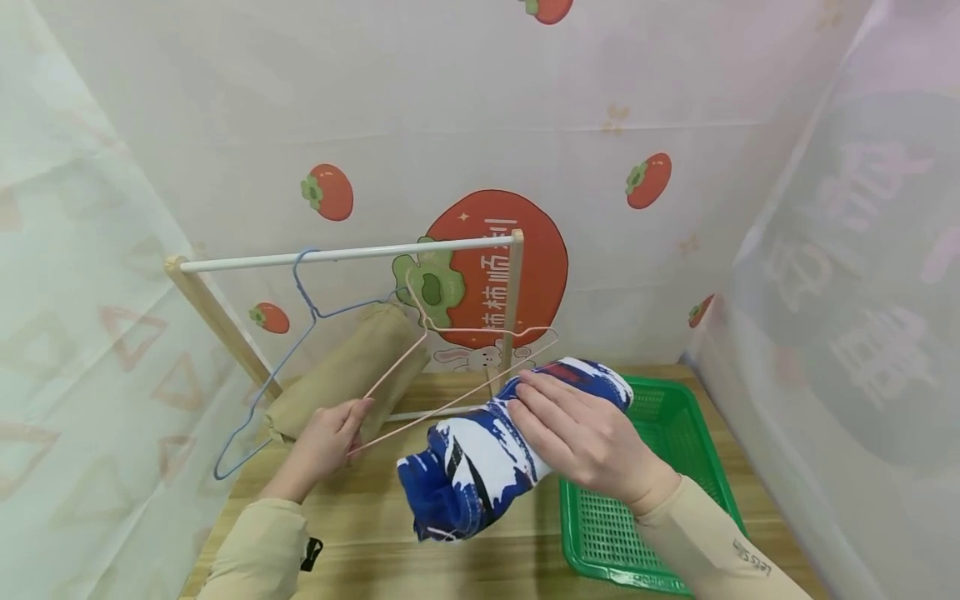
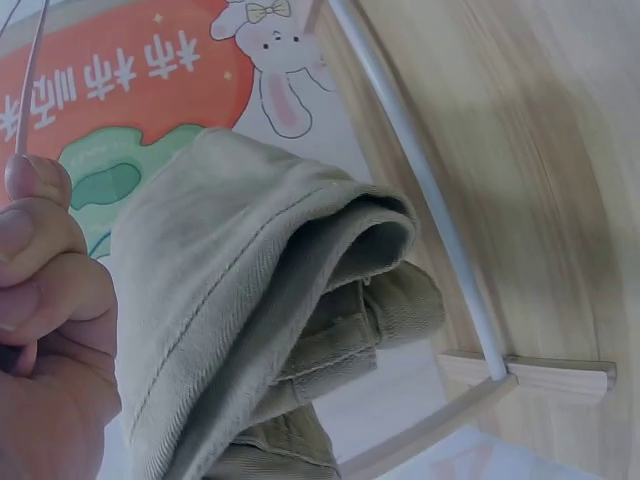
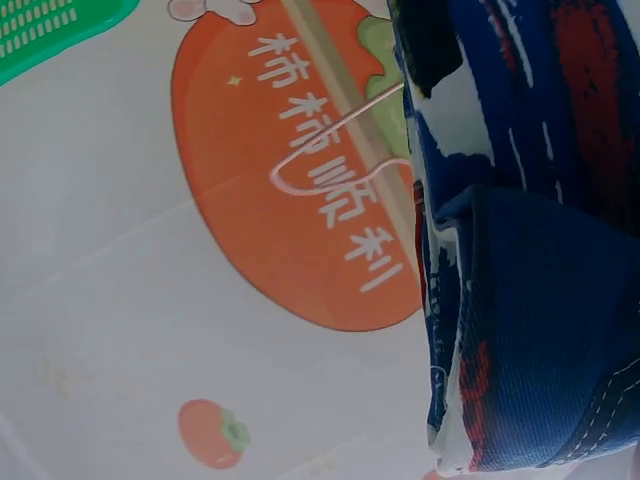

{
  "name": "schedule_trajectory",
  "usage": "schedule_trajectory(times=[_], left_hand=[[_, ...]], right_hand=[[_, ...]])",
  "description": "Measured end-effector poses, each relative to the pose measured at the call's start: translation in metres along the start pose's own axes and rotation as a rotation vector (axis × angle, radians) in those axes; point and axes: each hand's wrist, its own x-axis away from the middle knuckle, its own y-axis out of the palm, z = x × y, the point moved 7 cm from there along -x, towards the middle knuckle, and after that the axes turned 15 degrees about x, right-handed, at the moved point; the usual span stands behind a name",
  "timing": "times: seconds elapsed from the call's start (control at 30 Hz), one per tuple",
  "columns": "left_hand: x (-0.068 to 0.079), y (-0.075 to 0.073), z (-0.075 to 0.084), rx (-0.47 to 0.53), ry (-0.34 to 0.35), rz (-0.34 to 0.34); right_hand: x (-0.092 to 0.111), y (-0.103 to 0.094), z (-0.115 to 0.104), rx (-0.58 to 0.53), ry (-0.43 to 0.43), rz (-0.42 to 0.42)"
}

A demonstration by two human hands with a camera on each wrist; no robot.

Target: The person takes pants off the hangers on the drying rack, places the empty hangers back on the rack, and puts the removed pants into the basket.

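My left hand grips the lower left corner of a pink wire hanger, which is held tilted in front of the rack. My right hand holds folded denim pants, patterned in blue and white with some red. Its fingers lie over the top of the cloth, and the thumb is hidden. The pants are beside the hanger's lower bar, close to its right end. In the right wrist view, the pants fill the right side, with the hanger's end poking out past them.
A blue hanger hangs from the white rail of a wooden rack. Khaki pants hang folded behind my left hand. On the wooden table, a green basket stands at the right. Printed cloth walls surround the table.
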Motion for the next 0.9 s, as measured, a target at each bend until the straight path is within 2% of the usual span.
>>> schedule_trajectory(times=[0.23,0.47,0.7,0.8,0.9], left_hand=[[0.007,-0.014,-0.002,-0.014,0.009,-0.006],[0.017,-0.033,-0.001,-0.037,-0.034,-0.042],[0.024,-0.052,0.006,-0.144,-0.048,-0.013],[0.026,-0.059,0.009,-0.203,-0.039,0.001],[0.028,-0.064,0.010,-0.221,-0.028,0.006]], right_hand=[[0.015,-0.006,0.016,0.009,0.063,-0.041],[0.032,-0.008,0.027,0.029,0.087,-0.075],[0.043,-0.010,0.035,0.037,0.112,-0.096],[0.047,-0.012,0.037,0.039,0.118,-0.093],[0.051,-0.012,0.039,0.043,0.124,-0.096]])
